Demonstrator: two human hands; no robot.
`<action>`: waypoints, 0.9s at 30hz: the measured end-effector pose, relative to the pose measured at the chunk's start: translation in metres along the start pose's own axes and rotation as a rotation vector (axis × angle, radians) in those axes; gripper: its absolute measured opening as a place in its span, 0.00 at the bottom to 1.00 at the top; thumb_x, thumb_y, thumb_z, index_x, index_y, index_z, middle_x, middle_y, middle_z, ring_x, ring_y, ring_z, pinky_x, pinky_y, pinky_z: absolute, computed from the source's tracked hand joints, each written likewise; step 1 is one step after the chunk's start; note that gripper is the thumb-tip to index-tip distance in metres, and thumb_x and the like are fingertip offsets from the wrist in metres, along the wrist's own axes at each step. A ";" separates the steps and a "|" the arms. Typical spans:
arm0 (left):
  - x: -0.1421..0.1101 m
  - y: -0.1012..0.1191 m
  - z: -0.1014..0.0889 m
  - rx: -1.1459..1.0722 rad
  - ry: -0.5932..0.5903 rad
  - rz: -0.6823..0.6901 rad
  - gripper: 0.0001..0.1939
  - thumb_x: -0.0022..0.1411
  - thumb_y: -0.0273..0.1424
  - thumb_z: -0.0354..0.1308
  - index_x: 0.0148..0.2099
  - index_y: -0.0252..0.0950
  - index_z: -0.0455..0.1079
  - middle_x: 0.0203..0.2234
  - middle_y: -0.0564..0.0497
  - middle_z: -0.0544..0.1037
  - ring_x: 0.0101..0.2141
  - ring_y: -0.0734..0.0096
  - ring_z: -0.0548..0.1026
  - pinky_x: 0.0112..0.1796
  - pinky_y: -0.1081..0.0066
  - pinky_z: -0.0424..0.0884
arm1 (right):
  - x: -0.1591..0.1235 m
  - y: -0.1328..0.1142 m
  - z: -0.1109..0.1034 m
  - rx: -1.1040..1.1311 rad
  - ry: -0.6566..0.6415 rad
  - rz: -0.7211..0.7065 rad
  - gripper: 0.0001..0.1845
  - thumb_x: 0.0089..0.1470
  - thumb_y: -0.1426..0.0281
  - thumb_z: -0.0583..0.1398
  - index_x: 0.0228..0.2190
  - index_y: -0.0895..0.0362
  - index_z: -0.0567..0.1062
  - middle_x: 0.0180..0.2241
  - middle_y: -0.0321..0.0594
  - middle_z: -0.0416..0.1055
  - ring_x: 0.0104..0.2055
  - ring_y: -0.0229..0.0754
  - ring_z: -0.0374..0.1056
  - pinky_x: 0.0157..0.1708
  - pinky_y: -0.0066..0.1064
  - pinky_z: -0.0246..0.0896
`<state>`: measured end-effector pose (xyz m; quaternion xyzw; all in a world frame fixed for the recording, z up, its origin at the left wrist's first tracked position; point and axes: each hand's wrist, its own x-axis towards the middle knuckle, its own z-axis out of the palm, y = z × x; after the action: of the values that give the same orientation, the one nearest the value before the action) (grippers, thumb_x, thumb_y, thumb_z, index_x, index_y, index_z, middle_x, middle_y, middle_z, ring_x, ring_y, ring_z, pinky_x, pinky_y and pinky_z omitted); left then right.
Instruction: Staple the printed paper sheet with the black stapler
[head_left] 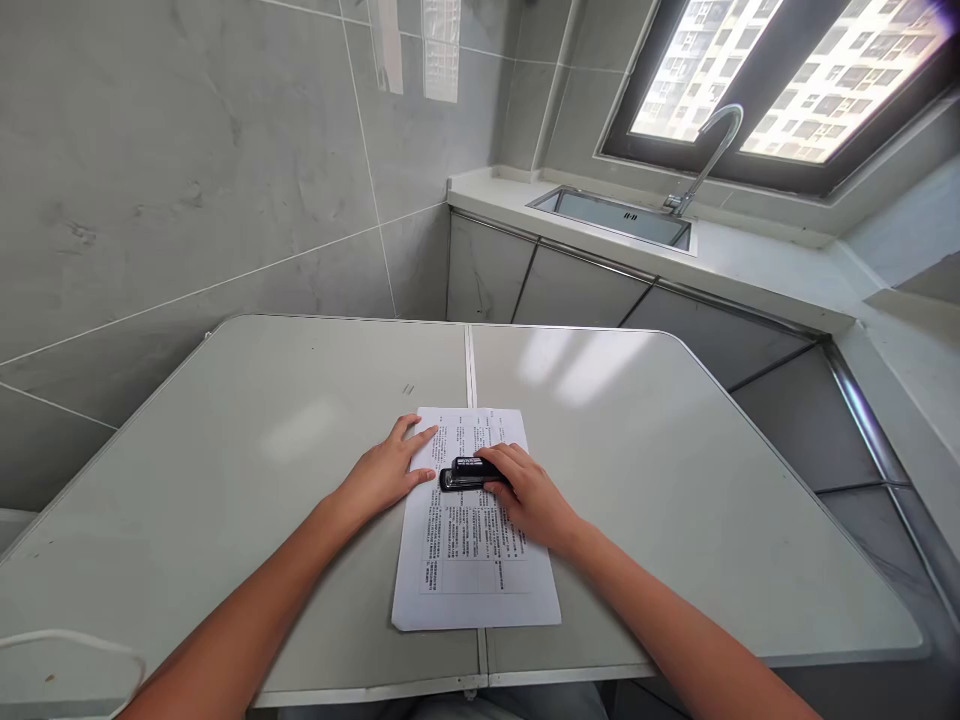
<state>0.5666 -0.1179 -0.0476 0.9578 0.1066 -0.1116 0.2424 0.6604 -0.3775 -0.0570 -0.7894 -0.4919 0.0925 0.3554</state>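
Observation:
A printed white sheet of paper [472, 560] lies on the pale folding table [262, 440], near its middle seam. A black stapler [463, 473] rests across the upper part of the sheet. My right hand [529, 495] is closed around the stapler's right end. My left hand [386, 470] lies flat on the sheet's upper left edge, fingers stretched out, pressing the paper down.
A tiled grey wall stands behind the table. To the right runs a white counter [750, 260] with a steel sink [611, 215] and a curved tap [709, 155] under a window. A white cable [75, 645] loops at the table's near left corner.

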 end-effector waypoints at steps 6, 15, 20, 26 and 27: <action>0.000 -0.005 -0.001 -0.005 0.009 0.061 0.34 0.67 0.43 0.57 0.73 0.52 0.58 0.73 0.48 0.52 0.44 0.55 0.80 0.39 0.61 0.75 | 0.007 0.008 -0.003 -0.001 0.002 -0.021 0.21 0.66 0.79 0.56 0.56 0.51 0.68 0.50 0.45 0.73 0.49 0.50 0.66 0.49 0.46 0.68; 0.000 -0.019 0.010 0.001 0.202 0.357 0.19 0.67 0.42 0.60 0.58 0.45 0.74 0.56 0.46 0.73 0.47 0.57 0.74 0.49 0.57 0.68 | 0.013 0.027 0.002 0.081 0.154 -0.051 0.26 0.63 0.73 0.61 0.61 0.50 0.67 0.52 0.46 0.73 0.52 0.50 0.69 0.50 0.45 0.70; 0.005 -0.012 0.017 -0.115 0.193 0.398 0.16 0.66 0.41 0.64 0.53 0.44 0.76 0.49 0.48 0.79 0.48 0.58 0.73 0.49 0.57 0.64 | 0.009 0.034 -0.014 0.125 0.563 -0.137 0.11 0.59 0.78 0.61 0.42 0.53 0.78 0.32 0.40 0.72 0.34 0.43 0.69 0.32 0.34 0.64; 0.010 -0.010 0.017 -0.177 0.162 0.301 0.13 0.66 0.39 0.65 0.52 0.47 0.78 0.47 0.51 0.79 0.46 0.60 0.73 0.47 0.59 0.62 | 0.004 0.039 -0.018 0.140 0.495 -0.136 0.14 0.62 0.80 0.58 0.29 0.56 0.79 0.19 0.31 0.56 0.20 0.33 0.48 0.21 0.30 0.40; 0.011 -0.011 0.017 -0.197 0.152 0.282 0.13 0.65 0.40 0.66 0.51 0.48 0.79 0.47 0.52 0.79 0.46 0.60 0.73 0.47 0.59 0.62 | 0.004 0.039 -0.016 0.149 0.499 -0.096 0.16 0.63 0.79 0.57 0.26 0.56 0.78 0.19 0.30 0.53 0.20 0.32 0.46 0.21 0.31 0.38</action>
<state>0.5715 -0.1154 -0.0695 0.9406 -0.0002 0.0071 0.3394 0.6983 -0.3923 -0.0699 -0.7352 -0.4177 -0.0860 0.5269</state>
